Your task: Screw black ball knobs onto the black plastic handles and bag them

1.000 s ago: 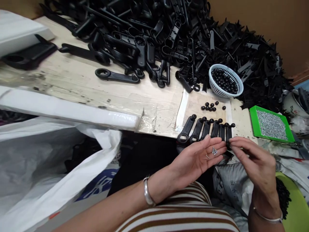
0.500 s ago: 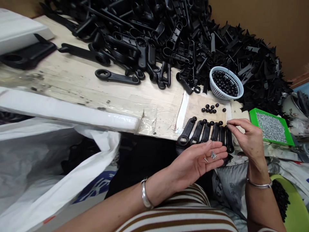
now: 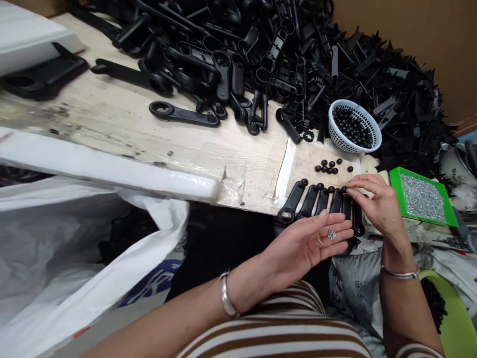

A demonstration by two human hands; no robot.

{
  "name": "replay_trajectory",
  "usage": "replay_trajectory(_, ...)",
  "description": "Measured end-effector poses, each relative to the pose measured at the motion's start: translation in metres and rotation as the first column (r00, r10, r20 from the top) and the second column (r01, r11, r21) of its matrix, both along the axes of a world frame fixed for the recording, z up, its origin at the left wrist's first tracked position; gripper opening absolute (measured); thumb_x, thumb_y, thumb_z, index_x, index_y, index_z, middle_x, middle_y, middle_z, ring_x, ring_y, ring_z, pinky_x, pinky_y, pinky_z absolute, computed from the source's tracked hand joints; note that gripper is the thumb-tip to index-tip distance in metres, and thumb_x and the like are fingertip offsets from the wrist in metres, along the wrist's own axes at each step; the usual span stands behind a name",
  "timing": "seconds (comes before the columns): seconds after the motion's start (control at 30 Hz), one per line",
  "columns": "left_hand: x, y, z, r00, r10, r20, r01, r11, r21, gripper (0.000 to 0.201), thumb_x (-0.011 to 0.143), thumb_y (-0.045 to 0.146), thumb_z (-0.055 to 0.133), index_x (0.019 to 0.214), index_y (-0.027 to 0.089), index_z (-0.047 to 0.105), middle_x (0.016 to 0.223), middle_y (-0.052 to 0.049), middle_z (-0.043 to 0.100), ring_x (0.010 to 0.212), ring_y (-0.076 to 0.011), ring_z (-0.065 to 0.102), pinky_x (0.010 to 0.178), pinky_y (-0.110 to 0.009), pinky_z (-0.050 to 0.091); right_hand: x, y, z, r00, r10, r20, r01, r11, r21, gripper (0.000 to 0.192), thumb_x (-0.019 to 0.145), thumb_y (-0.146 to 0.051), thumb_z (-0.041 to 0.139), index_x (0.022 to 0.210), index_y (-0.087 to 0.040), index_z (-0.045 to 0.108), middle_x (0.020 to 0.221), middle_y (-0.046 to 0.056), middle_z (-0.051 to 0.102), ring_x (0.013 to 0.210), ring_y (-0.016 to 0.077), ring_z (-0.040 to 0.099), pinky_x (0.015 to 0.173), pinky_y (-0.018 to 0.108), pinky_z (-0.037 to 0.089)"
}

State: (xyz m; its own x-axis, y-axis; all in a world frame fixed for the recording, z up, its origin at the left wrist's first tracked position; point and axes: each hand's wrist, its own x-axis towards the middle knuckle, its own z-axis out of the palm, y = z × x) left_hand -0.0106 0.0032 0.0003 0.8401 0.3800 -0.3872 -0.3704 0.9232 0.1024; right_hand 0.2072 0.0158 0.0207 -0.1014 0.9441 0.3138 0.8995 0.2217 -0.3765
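My left hand (image 3: 301,246) is palm up below a row of black plastic crank arms (image 3: 293,200), its fingers stretched out. A few small silver screws (image 3: 331,233) lie on those fingers, one set apart nearer the palm. My right hand (image 3: 376,201) pinches thumb and forefinger together at the upper end of a crank arm on the right of the row. Whatever is between those fingertips is too small to make out. The row lies side by side at the table edge, knobbed ends up, ring ends partly behind my left hand. Loose black beads (image 3: 329,170) sit just beyond.
A pale blue basket (image 3: 335,135) holds many black beads. To its right, a green tray (image 3: 452,219) is full of silver screws. Black plastic parts (image 3: 223,74) are heaped along the back. A white strip (image 3: 112,166) edges the table at left, above a white bag (image 3: 167,219).
My right hand has shifted slightly left, its pinched fingertips now against an arm's upper end. My left hand stays put with the screws. The whole view has shifted a little.
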Motion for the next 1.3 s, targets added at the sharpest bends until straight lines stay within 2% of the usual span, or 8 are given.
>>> replay_trajectory(0.2, 0.0, 0.001, 0.001, 0.999, 0.033, 0.006, -0.033, 0.999, -0.015, 0.034, 0.101, 0.032, 0.048, 0.112, 0.007, 0.067, 0.126, -0.018, 0.065, 0.118, -0.0252, 0.063, 0.106, -0.039, 0.045, -0.008, -0.016, 0.017, 0.999, 0.003, 0.034, -0.004, 1.0, 0.026, 0.012, 0.088, -0.024, 0.066, 0.097, -0.023, 0.073, 0.098, 0.005, 0.071, 0.096, 0.0212, 0.064, 0.087, 0.039, 0.05)
replay_trajectory(0.33, 0.001, 0.001, 0.0, 0.997, 0.071, 0.026, -0.07, 0.997, -0.039, 0.033, 0.102, 0.031, 0.045, 0.11, 0.008, 0.068, 0.121, -0.014, 0.067, 0.115, -0.022, 0.062, 0.106, -0.037, 0.045, -0.026, -0.046, 0.032, 0.989, 0.134, -0.057, -0.138, 0.988, -0.069, 0.014, 0.089, -0.017, 0.064, 0.098, -0.025, 0.071, 0.094, 0.003, 0.069, 0.089, 0.0162, 0.063, 0.076, 0.03, 0.052)
replay_trajectory(0.4, 0.002, 0.0, -0.001, 0.995, 0.092, 0.042, -0.091, 0.995, -0.032, 0.034, 0.102, 0.031, 0.044, 0.108, 0.009, 0.069, 0.115, -0.012, 0.068, 0.11, -0.0198, 0.063, 0.107, -0.036, 0.043, -0.036, -0.058, 0.032, 0.98, 0.184, -0.07, -0.19, 0.978, -0.085, 0.021, 0.088, -0.012, 0.064, 0.102, -0.025, 0.07, 0.094, 0.003, 0.067, 0.09, 0.0155, 0.061, 0.076, 0.029, 0.051)
replay_trajectory(0.53, 0.004, -0.004, -0.003, 0.992, 0.093, 0.083, -0.094, 0.996, 0.006, 0.037, 0.102, 0.035, 0.044, 0.11, 0.009, 0.069, 0.108, -0.011, 0.067, 0.11, -0.0196, 0.06, 0.11, -0.038, 0.04, -0.048, -0.067, 0.023, 0.986, 0.166, 0.004, -0.166, 0.986, -0.018, 0.029, 0.087, -0.006, 0.062, 0.111, -0.022, 0.067, 0.094, 0.005, 0.065, 0.088, 0.0159, 0.057, 0.077, 0.031, 0.05)
replay_trajectory(0.7, 0.004, -0.007, -0.005, 0.992, 0.082, 0.094, -0.084, 0.996, 0.018, 0.038, 0.097, 0.04, 0.054, 0.114, 0.009, 0.068, 0.106, -0.01, 0.066, 0.112, -0.0203, 0.057, 0.11, -0.037, 0.039, -0.05, -0.066, 0.018, 0.979, 0.205, 0.013, -0.204, 0.979, -0.018, 0.026, 0.087, -0.005, 0.06, 0.105, -0.022, 0.068, 0.091, 0.004, 0.066, 0.084, 0.0159, 0.055, 0.072, 0.032, 0.049)
replay_trajectory(0.87, 0.005, -0.007, -0.006, 0.991, 0.078, 0.111, -0.078, 0.997, -0.006, 0.035, 0.092, 0.038, 0.065, 0.109, 0.008, 0.069, 0.091, -0.006, 0.065, 0.1, -0.0173, 0.06, 0.108, -0.035, 0.039, -0.049, -0.067, 0.017, 0.979, 0.202, -0.026, -0.203, 0.978, -0.043, 0.023, 0.088, -0.006, 0.06, 0.104, -0.021, 0.067, 0.093, 0.005, 0.066, 0.084, 0.0156, 0.056, 0.074, 0.033, 0.049)
replay_trajectory(1.03, 0.006, -0.006, -0.007, 0.989, 0.058, 0.138, -0.054, 0.998, -0.026, 0.03, 0.093, 0.037, 0.063, 0.103, 0.01, 0.07, 0.08, -0.003, 0.063, 0.091, -0.0147, 0.061, 0.103, -0.032, 0.041, -0.048, -0.068, 0.017, 0.979, 0.203, 0.002, -0.202, 0.975, -0.091, 0.018, 0.089, -0.007, 0.059, 0.101, -0.019, 0.066, 0.091, 0.005, 0.065, 0.083, 0.0153, 0.055, 0.074, 0.033, 0.048)
replay_trajectory(1.3, 0.004, -0.005, -0.004, 0.996, 0.039, 0.076, -0.039, 0.999, 0.0, 0.035, 0.095, 0.044, 0.058, 0.105, 0.012, 0.07, 0.111, -0.009, 0.067, 0.106, -0.018, 0.061, 0.107, -0.034, 0.04, -0.042, -0.067, 0.015, 0.983, 0.153, -0.099, -0.161, 0.984, -0.081, 0.015, 0.088, -0.01, 0.062, 0.097, -0.022, 0.065, 0.089, 0.003, 0.068, 0.086, 0.0166, 0.061, 0.077, 0.033, 0.05)
